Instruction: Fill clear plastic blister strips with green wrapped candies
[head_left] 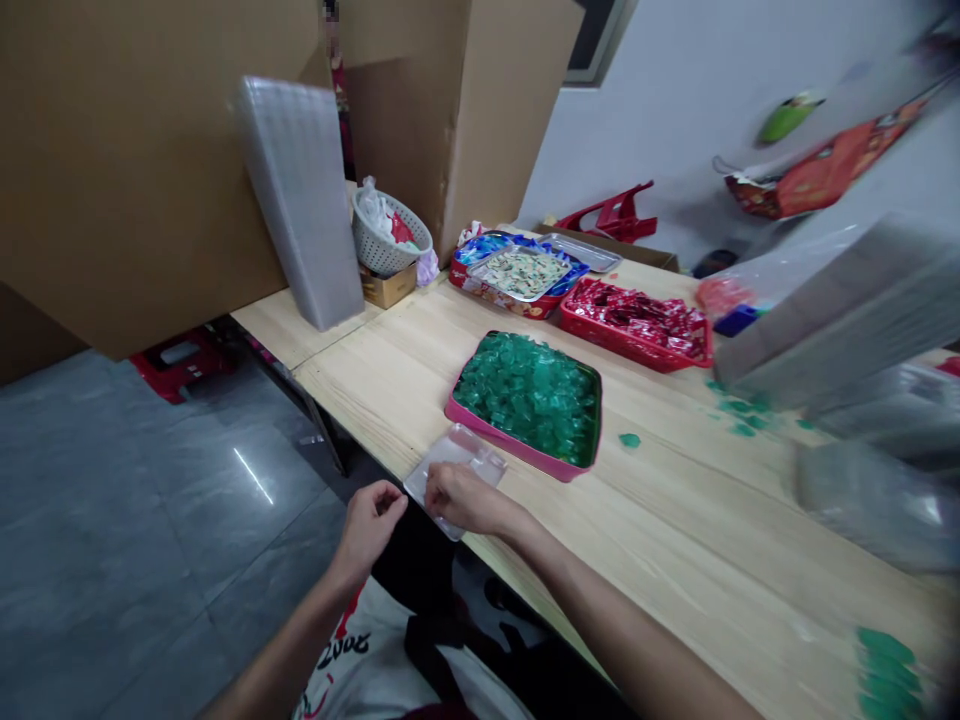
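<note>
My left hand (373, 518) hangs just off the near edge of the wooden table (697, 490), its fingers loosely curled and the thumb brought close to the index finger. I cannot tell whether anything small sits between those two tips. My right hand (459, 497) is over the clear plastic tray (459, 442), fingers bent downward and bunched, partly covering it. The fingertips are turned away from view, so I cannot tell whether they pinch something or only touch the plastic.

The tray lies at the table's near edge, one corner close to my left fingertips, and just beside the pink tin (510, 447). That tin is heaped with green packets (525, 385), and a single green piece (630, 440) lies on the wood to its right. Beyond it stands a red basket (630, 348) full of red packets (637, 312), and next to that a metal tray of small pale pieces (523, 272). A tall stack of clear plastic (304, 200) rises at the table's left side, well apart from both my hands, while more green pieces (889, 670) lie in the blurred lower right corner
</note>
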